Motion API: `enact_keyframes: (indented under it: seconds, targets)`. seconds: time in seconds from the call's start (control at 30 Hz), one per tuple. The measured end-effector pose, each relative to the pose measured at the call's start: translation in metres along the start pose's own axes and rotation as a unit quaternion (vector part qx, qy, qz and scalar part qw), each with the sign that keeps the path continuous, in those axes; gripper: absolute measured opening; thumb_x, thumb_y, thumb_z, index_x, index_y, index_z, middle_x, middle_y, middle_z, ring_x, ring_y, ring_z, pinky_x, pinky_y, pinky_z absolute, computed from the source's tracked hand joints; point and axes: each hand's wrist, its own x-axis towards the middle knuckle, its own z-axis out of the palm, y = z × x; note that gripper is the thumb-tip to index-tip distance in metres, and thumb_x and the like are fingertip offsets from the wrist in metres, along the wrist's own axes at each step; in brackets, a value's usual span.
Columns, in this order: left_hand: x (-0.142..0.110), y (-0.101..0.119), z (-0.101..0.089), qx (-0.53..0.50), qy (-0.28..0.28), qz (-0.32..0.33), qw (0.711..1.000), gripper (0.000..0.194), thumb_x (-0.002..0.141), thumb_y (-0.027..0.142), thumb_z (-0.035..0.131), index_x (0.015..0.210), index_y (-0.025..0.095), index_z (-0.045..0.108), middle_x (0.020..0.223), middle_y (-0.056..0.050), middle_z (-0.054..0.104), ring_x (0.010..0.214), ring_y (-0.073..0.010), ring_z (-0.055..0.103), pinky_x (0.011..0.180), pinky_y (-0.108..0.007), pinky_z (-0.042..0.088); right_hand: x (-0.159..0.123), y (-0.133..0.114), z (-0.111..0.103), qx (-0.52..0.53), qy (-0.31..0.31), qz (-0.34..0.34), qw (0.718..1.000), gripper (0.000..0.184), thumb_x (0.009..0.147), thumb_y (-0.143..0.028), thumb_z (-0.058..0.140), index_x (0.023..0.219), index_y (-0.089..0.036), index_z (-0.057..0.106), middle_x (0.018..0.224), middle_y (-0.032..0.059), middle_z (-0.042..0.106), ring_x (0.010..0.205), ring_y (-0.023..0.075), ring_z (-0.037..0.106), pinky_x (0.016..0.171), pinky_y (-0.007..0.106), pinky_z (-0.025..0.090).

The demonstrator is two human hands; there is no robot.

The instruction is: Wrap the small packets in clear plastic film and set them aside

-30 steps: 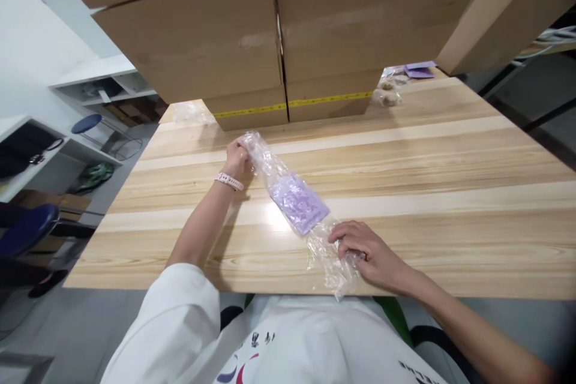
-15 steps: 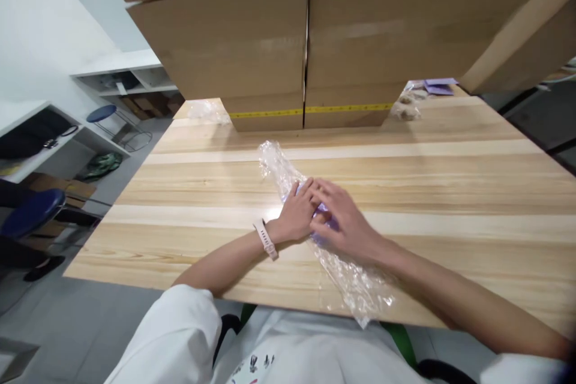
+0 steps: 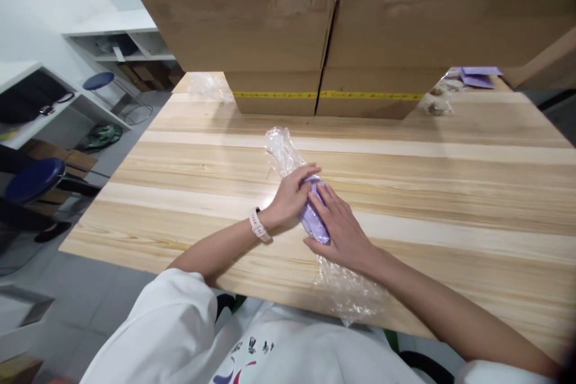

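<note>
A flat, folded purple packet (image 3: 314,219) lies slantwise on a clear plastic wrap (image 3: 348,288) on the wooden table. My left hand (image 3: 290,195) grips its far left side, with the thumb over the top and the fingers bent along the far end. Across its right side lies my right hand (image 3: 344,225), fingers on top and thumb at the near end, holding it down. The crinkled wrap sticks out beyond both ends of the packet. What the packet contains is hidden.
Large cardboard boxes (image 3: 270,24) stand at the table's (image 3: 180,192) far side, with a yellow measuring tape (image 3: 270,95) along their base. Clear plastic lies back left. Purple sheets (image 3: 477,77) and small bagged items (image 3: 438,99) lie back right. A blue stool (image 3: 36,179) stands left.
My fingers have spread apart and shifted along the packet, so more of its purple surface shows. The camera view has shifted slightly.
</note>
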Motion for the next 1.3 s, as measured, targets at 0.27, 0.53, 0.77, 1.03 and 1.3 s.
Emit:
enact_keyframes:
  seconds: [0.27,0.53,0.77,1.03,1.3]
  targets:
    - [0.024,0.051,-0.054,0.018,0.147,0.099,0.984,0.019,0.092,0.024,0.059,0.109,0.020,0.067,0.114,-0.006,0.071,0.106,-0.0177,0.067,0.089,-0.031,0.055,0.000,-0.002,-0.009,0.007,0.040,0.056,0.998,0.059,0.099,-0.037,0.050,0.155,-0.021,0.040,0.158,0.0159,0.045,0.149,0.0327,0.039,0.119,0.056,0.035]
    - [0.002,0.106,-0.079,0.243,-0.189,0.102,0.946,0.034,0.097,0.032,0.057,0.067,0.017,0.063,0.059,0.000,0.061,0.054,-0.0117,0.054,0.058,-0.026,0.041,0.004,-0.002,-0.033,0.111,0.059,0.115,0.985,0.050,0.101,-0.041,0.049,0.150,-0.029,0.049,0.152,0.0066,0.055,0.139,0.0294,0.053,0.113,0.053,0.045]
    - [0.003,0.078,-0.052,0.341,-0.360,0.115,0.861,0.026,0.100,0.023,0.047,0.111,0.018,0.070,0.111,-0.011,0.074,0.098,-0.0234,0.069,0.080,-0.033,0.051,0.007,0.018,-0.049,0.309,0.190,0.275,0.890,0.043,0.098,-0.053,0.052,0.126,-0.024,0.069,0.127,0.0071,0.072,0.117,0.0272,0.067,0.101,0.046,0.054]
    - [0.000,0.054,-0.045,0.342,-0.355,0.151,0.857,0.037,0.095,0.022,0.057,0.132,0.018,0.061,0.153,-0.017,0.050,0.133,-0.0325,0.054,0.103,-0.045,0.049,0.002,0.044,-0.055,0.405,0.181,0.365,0.819,0.044,0.081,-0.050,0.077,0.114,-0.021,0.072,0.119,0.0103,0.073,0.104,0.0249,0.070,0.092,0.045,0.058]
    - [0.012,0.072,-0.072,0.378,-0.364,0.107,0.844,0.030,0.083,0.003,0.058,0.106,0.019,0.068,0.113,-0.010,0.069,0.107,-0.0250,0.060,0.085,-0.034,0.048,-0.006,0.016,-0.079,0.227,0.085,0.166,0.956,0.030,0.091,-0.048,0.069,0.116,-0.030,0.073,0.128,0.0057,0.069,0.121,0.0293,0.062,0.105,0.058,0.050]
